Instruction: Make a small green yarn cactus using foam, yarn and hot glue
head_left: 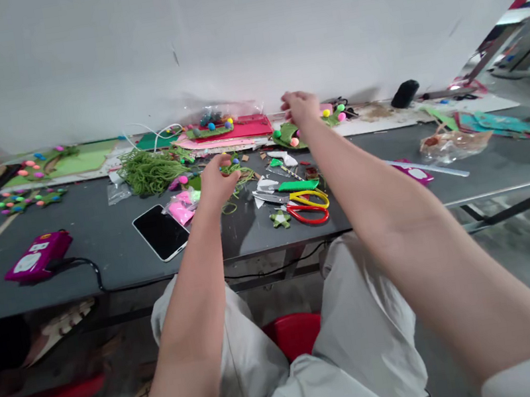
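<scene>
My left hand (pixel 215 185) hovers over the middle of the table, thumb and index finger apart. Just beyond it lie loose green yarn (pixel 244 173) and small coloured pompoms. Farther forward, my right hand (pixel 302 111) reaches toward the white partition with its fingers loosely spread; I see nothing in them. Below that hand is a green piece with coloured pompoms (pixel 287 134). Between my arms rest scissors (pixel 308 210) with red and yellow handles, a green comb (pixel 297 185) and a small green star (pixel 280 219).
A bundle of green yarn (pixel 151 171), a phone (pixel 162 233) and a purple device (pixel 39 257) with a black cable lie to the left. On the right are a plastic bag (pixel 454 145) and a black object (pixel 404 94). The white partition (pixel 219 38) closes off the back.
</scene>
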A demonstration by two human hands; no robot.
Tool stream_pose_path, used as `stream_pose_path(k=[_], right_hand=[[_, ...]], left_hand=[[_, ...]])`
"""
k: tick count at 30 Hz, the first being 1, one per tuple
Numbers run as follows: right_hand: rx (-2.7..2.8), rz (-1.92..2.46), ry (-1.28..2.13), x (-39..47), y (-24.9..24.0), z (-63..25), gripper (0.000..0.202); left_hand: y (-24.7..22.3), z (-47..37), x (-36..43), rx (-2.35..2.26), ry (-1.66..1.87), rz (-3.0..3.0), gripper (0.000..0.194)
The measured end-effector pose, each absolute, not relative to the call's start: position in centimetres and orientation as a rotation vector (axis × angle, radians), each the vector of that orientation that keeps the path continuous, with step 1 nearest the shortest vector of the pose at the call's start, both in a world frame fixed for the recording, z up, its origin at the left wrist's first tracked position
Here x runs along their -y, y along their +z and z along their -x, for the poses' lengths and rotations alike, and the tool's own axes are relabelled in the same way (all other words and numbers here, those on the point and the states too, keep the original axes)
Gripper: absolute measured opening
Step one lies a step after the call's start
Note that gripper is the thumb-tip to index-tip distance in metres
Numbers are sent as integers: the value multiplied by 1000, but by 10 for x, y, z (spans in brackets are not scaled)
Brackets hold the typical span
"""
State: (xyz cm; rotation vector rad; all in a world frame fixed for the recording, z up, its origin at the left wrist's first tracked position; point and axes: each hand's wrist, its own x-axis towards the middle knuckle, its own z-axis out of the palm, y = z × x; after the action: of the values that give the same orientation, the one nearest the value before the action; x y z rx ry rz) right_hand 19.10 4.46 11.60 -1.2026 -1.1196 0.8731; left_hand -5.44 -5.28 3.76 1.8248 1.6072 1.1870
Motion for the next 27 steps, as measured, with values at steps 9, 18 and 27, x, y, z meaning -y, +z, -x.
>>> stream_pose_path(k=[9,18,27], right_hand=[[1473,855,1386,24,103,-121,17],[1309,594,1522,47,72,-156,21],[1324,803,1216,53,82,-168,30]], left_hand=[[48,43,57,-1283,1294,-1607,77],[49,32,64,-1095,1106,-1714,37],[52,29,84,-1037,731,-1880,28]])
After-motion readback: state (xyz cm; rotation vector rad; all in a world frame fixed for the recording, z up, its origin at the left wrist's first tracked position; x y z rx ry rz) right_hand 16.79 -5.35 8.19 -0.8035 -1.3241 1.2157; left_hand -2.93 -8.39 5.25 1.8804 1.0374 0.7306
